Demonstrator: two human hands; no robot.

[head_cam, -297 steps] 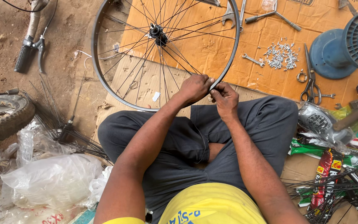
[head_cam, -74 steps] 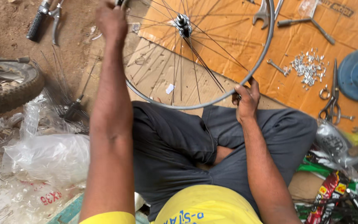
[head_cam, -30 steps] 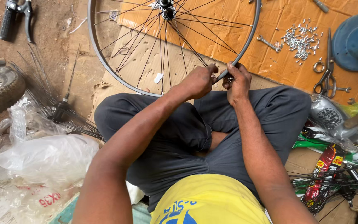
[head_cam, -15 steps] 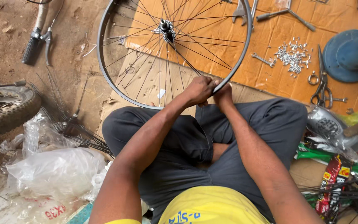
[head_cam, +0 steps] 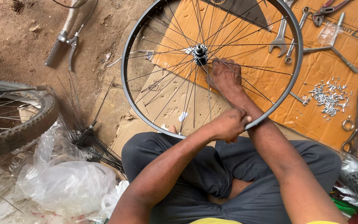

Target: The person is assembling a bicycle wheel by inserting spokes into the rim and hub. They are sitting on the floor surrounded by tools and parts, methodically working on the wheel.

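Note:
A bare bicycle wheel rim (head_cam: 131, 97) with thin spokes and a central hub (head_cam: 199, 53) lies flat on orange cardboard in front of my crossed legs. My left hand (head_cam: 228, 124) is closed on the near edge of the rim, thumb over the top. My right hand (head_cam: 225, 74) reaches through the spokes and rests just right of the hub, fingers curled around a spoke there.
Spanners (head_cam: 281, 35), a cross wrench (head_cam: 332, 52), a pile of small silver nipples (head_cam: 326, 96) and scissors (head_cam: 356, 137) lie on the cardboard (head_cam: 332, 120) at right. A tyred wheel (head_cam: 17, 124), loose spokes (head_cam: 83, 132), plastic bags (head_cam: 63, 182) and a handlebar grip (head_cam: 59, 45) are at left.
My right hand has left the near rim and reached in among the spokes to the hub. My left hand still grips the near edge of the rim.

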